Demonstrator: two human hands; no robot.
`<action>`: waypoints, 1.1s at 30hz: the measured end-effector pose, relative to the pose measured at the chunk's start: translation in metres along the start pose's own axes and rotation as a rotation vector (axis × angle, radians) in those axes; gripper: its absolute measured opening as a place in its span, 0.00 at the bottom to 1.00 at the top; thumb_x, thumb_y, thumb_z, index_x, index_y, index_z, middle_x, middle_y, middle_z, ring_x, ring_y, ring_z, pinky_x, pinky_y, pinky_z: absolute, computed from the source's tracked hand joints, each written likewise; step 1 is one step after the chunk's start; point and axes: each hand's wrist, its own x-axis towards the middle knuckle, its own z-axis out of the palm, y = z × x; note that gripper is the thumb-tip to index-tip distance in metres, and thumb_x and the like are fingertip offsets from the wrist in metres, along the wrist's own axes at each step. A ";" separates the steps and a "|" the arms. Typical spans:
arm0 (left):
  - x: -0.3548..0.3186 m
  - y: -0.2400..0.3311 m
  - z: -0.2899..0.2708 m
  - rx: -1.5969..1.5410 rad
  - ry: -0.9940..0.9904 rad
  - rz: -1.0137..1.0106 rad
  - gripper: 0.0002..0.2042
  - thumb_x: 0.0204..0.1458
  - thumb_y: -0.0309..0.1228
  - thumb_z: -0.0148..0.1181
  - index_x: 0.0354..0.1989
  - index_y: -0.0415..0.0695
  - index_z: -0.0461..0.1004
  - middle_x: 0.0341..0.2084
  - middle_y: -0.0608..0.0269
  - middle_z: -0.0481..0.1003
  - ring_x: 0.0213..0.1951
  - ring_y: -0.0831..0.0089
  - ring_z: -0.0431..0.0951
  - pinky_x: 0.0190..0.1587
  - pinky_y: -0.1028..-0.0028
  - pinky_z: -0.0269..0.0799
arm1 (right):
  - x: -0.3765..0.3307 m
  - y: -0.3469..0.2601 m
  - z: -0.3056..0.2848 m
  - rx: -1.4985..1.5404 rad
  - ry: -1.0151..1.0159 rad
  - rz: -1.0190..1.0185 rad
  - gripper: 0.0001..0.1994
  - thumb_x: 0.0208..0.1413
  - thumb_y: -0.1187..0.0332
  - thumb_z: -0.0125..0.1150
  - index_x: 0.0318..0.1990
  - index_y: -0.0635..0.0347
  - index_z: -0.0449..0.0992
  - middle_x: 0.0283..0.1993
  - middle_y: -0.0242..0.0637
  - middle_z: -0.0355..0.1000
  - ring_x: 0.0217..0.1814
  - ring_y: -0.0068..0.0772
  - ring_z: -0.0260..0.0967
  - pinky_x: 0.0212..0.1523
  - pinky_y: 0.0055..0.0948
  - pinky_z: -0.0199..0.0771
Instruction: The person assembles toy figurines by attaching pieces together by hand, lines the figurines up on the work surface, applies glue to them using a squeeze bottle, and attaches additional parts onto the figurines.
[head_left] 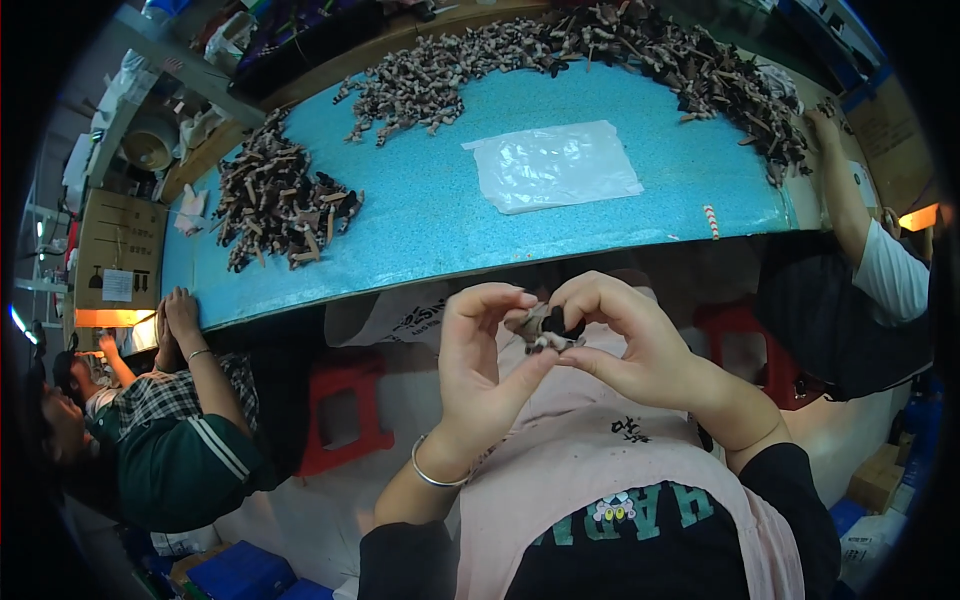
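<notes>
Below the blue table (430, 215), left hand (478, 362) and right hand (628, 345) both pinched one small dark piece (545, 326), possibly a figurine part.

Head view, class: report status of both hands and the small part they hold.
Left hand and right hand both pinching small dark-and-pale part above lap. Blue table beyond, heaped with similar pieces. Nothing between hands.

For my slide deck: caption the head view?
Both hands pinch a small dark part below a blue table.
</notes>
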 end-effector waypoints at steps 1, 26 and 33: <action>-0.006 0.008 0.001 -0.010 -0.018 -0.093 0.25 0.45 0.27 0.68 0.52 0.38 0.65 0.51 0.55 0.65 0.57 0.66 0.65 0.58 0.67 0.61 | -0.006 -0.005 0.002 -0.004 0.002 -0.012 0.16 0.49 0.78 0.65 0.43 0.61 0.64 0.47 0.35 0.64 0.48 0.27 0.65 0.47 0.26 0.67; -0.021 0.027 0.021 0.048 -0.122 0.013 0.18 0.44 0.32 0.71 0.42 0.39 0.74 0.52 0.53 0.68 0.62 0.59 0.60 0.62 0.61 0.56 | -0.028 -0.024 0.011 -0.042 0.075 -0.237 0.24 0.47 0.83 0.60 0.55 0.62 0.69 0.49 0.44 0.66 0.49 0.36 0.68 0.46 0.30 0.71; 0.027 0.003 -0.048 0.670 0.346 0.068 0.15 0.41 0.26 0.70 0.39 0.41 0.75 0.48 0.56 0.70 0.47 0.67 0.71 0.47 0.72 0.68 | -0.019 0.057 -0.007 -0.189 0.168 0.068 0.15 0.49 0.83 0.55 0.46 0.67 0.71 0.49 0.47 0.68 0.51 0.44 0.68 0.51 0.31 0.69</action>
